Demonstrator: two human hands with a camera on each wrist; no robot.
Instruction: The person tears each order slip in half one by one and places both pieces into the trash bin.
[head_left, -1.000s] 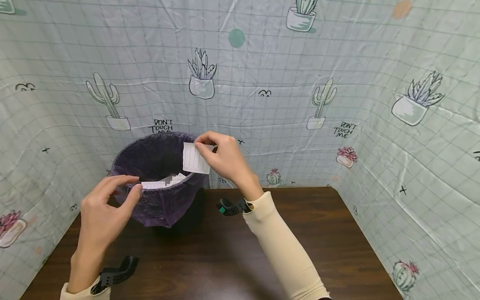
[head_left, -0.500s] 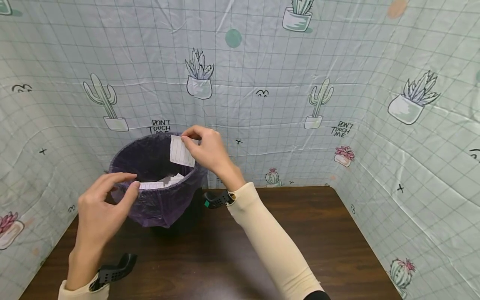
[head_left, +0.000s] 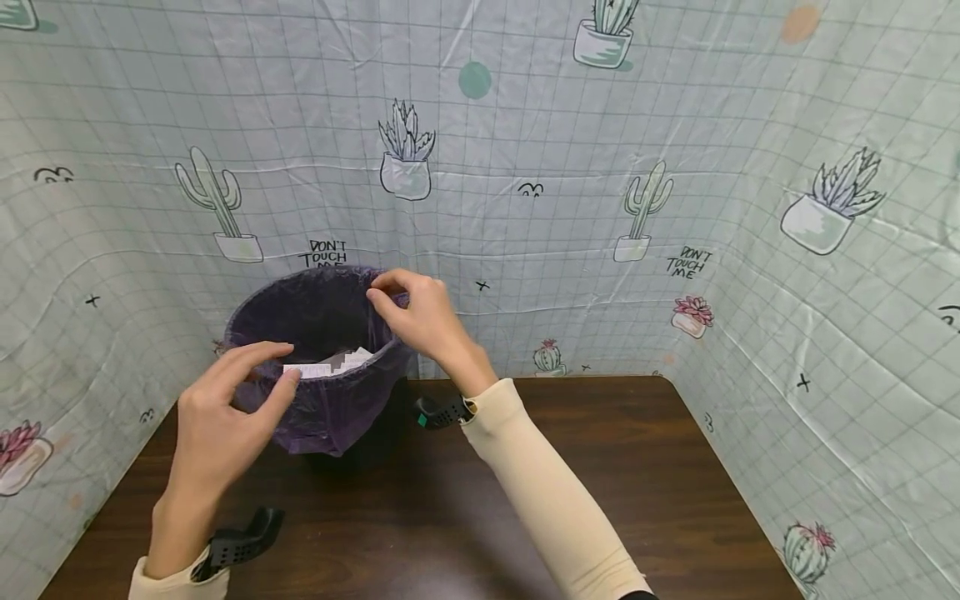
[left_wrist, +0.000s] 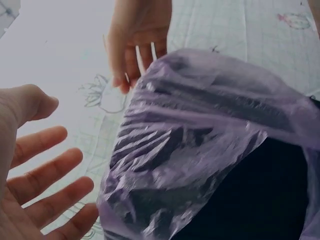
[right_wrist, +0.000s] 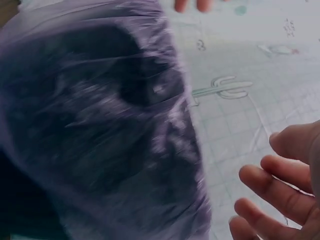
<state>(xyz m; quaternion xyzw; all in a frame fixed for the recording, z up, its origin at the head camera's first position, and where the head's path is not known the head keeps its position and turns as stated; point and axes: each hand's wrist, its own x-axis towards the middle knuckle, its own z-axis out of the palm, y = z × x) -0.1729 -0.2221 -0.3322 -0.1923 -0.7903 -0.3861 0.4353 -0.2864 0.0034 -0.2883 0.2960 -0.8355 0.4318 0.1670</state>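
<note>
A dark trash can [head_left: 382, 429] lined with a purple plastic bag [head_left: 333, 417] stands at the back left of the table. White paper pieces [head_left: 352, 359] show inside it, just past the near rim; the rest of its inside is dark. By the near left rim, my left hand [head_left: 217, 421] hovers with thumb and fingers spread apart, nothing between them. Over the far right rim is my right hand [head_left: 423, 315], its fingers bent loosely. In the right wrist view the right hand's fingers [right_wrist: 280, 192] hold nothing, and the bag's wrinkled side fills the left part.
A brown wooden table [head_left: 570, 475] extends in front and to the right of the trash can. A pale cloth [head_left: 525, 125] printed with cacti hangs behind and on both sides. Black camera mounts [head_left: 240, 537] sit on both wrists.
The lined paper slip that my right hand pinched over the trash can has left the fingers and is out of sight there. The right hand moved left over the rim. The left hand barely shifted.
</note>
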